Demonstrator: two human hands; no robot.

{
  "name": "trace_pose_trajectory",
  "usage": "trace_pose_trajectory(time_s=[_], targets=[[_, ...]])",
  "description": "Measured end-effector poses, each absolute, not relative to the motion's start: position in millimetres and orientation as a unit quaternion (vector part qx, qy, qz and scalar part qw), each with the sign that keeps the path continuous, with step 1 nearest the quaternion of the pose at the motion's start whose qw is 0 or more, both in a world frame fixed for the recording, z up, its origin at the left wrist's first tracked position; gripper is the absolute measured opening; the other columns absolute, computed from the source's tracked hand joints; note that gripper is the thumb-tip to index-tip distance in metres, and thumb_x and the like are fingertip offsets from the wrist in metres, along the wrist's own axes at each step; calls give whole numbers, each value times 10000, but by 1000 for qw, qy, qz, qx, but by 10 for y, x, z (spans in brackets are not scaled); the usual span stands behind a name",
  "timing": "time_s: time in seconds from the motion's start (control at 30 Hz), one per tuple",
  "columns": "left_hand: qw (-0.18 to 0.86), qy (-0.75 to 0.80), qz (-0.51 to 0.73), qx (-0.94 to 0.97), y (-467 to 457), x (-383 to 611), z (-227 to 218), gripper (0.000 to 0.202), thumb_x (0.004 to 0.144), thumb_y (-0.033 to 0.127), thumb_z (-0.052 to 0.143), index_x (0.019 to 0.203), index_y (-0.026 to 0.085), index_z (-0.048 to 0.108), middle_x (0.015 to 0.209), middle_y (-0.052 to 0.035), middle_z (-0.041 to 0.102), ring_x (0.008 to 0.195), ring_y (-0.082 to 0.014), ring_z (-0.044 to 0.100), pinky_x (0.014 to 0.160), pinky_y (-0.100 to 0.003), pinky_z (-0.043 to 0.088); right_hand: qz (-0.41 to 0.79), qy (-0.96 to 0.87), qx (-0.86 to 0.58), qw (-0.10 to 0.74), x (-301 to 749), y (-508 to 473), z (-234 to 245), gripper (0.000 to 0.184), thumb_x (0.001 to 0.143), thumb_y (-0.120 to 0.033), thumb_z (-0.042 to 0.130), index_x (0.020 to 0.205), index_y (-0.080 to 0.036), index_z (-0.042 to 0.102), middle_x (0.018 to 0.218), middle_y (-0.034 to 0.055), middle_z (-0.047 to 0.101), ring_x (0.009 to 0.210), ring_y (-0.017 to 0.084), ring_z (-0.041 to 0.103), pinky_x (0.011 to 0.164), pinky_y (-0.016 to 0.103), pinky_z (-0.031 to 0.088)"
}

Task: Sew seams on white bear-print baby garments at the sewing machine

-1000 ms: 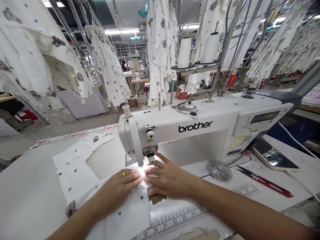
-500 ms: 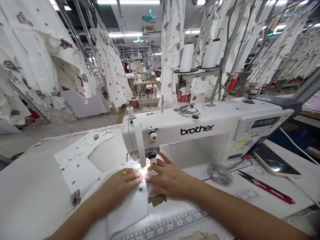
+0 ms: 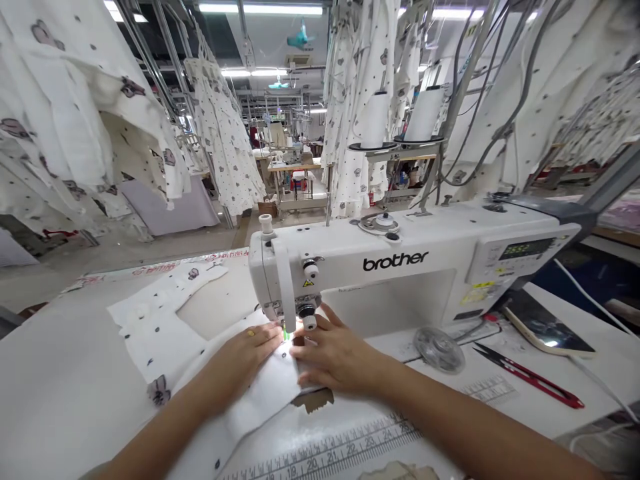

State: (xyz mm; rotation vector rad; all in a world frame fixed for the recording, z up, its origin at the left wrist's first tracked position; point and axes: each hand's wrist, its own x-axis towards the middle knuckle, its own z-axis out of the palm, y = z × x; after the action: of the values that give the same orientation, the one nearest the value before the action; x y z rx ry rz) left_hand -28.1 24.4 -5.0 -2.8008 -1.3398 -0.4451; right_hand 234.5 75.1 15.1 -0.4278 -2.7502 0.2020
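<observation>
White printed fabric [image 3: 273, 393] lies under the needle area of a white sewing machine [image 3: 345, 260], lit by its lamp. My left hand [image 3: 243, 363], with a gold ring, rests flat on the cloth left of the needle, fingers stretched out. On the other side, my right hand [image 3: 340, 353] has its fingers spread at the cloth's right edge, some reaching behind the thread tension knob. A small green part [image 3: 286, 333] shows at the needle. The needle tip itself is hidden by glare and fingers. More of the printed cloth [image 3: 160, 320] spreads out to the left.
Red-handled thread snips [image 3: 530, 377], a phone [image 3: 547, 323] and a clear round plastic piece [image 3: 439, 350] lie right of my forearm. A printed ruler [image 3: 345, 457] runs along the front. Thread cones [image 3: 375, 120] stand behind the machine; printed garments [image 3: 225, 140] hang around.
The cloth has advanced away from me under the needle, and its near edge has turned. My left hand has shifted slightly left and away. My right hand stays nearly in place.
</observation>
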Motion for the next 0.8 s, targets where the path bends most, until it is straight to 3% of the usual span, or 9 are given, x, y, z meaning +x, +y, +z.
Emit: trace_pose_trajectory(time_s=[0.17,0.6,0.67,0.8], targets=[[-16,-450,-126,-884,321,-273,-15,564,830,-20,429,1311,235,576,1294,-54,646,1165,-211,612,1009,-373,515,73,-967,-157,188,2358,799,127,318,982,-505,517,1142,-255,630,1207,19,610,1261,204,413,1212,437,-49],[-9,-465,-133,-875,305,-245,1,531,842,-10,390,1261,238,603,1242,-52,666,1144,-198,608,995,-360,503,66,-964,-163,199,2379,883,98,305,983,-476,532,1140,-249,661,1083,32,641,1166,192,493,1221,471,37],[-8,-470,-128,-873,284,-209,17,476,890,34,386,1259,244,601,1259,-51,658,1145,-202,607,1063,-418,445,64,-964,-166,197,2381,891,113,290,982,-469,538,1126,-253,667,1037,27,642,1144,189,503,1219,473,45],[-4,-564,-89,-821,294,-308,113,337,988,289,397,1272,277,577,1289,-21,643,1235,-193,554,1216,-491,151,60,-962,-174,199,2380,900,144,259,984,-453,542,1075,-254,682,968,19,636,1114,184,508,1215,473,30]])
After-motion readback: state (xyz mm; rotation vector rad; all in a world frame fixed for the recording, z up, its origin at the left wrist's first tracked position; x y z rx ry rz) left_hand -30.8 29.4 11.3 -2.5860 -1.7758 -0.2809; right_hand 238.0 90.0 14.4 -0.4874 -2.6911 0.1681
